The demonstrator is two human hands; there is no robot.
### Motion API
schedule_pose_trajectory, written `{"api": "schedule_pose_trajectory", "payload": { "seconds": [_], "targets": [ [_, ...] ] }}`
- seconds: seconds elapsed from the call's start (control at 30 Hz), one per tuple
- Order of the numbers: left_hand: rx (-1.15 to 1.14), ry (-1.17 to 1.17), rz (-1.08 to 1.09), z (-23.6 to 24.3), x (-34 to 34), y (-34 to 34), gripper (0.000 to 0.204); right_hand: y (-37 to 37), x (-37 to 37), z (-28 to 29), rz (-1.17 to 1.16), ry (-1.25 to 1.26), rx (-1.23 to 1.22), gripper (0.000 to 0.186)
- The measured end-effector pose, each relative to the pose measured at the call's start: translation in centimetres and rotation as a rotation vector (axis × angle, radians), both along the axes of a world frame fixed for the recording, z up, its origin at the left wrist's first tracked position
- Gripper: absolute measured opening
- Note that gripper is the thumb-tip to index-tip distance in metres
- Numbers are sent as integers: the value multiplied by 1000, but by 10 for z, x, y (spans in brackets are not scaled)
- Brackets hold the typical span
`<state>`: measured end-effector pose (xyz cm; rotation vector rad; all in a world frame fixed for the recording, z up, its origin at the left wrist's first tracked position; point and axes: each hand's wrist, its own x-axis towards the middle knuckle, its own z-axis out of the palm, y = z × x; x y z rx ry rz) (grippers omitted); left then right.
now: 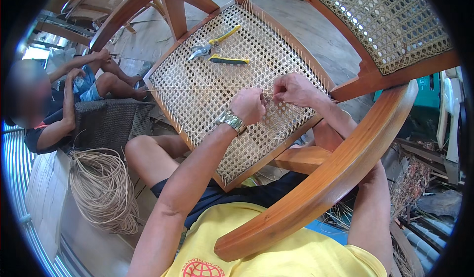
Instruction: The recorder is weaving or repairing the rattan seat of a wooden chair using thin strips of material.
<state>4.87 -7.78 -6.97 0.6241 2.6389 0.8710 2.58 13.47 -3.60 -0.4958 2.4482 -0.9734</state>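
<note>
Directly beneath the left hand [248, 105] and right hand [295, 90] lies the woven cane seat [190, 79]. Both have fingers curled nearly closed; whether either grips cane, I cannot tell. A long strand [197, 88] stretches leftward beyond the left hand, with pruning shears [215, 42] farther out.

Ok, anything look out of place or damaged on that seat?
The yellow-handled shears lie handles spread on the woven seat, a tool resting on the weave itself. Cane ends bristle along its upper-right edge in the picture. I see no clear damage.
</note>
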Motion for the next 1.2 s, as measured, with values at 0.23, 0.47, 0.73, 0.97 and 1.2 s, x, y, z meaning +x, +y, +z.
{"api": "schedule_pose_trajectory", "payload": {
  "seconds": [0.23,0.47,0.73,0.97,1.2],
  "targets": [
    [-101,-357,164,9,-17,12,30,2,7,1,27,122,-46,13],
    [-244,-113,12,23,-16,6,38,1,7,-7,-1,135,-83,16],
    [-779,177,-5,80,-45,-116,42,11,10,6,308,332,-53,21],
    [-322,108,118,104,-44,-65,48,17,13,12,-165,105,337,48],
    [-481,82,-128,61,-15,2,35,30,14,6,26,-24,350,38]
  ]
}}
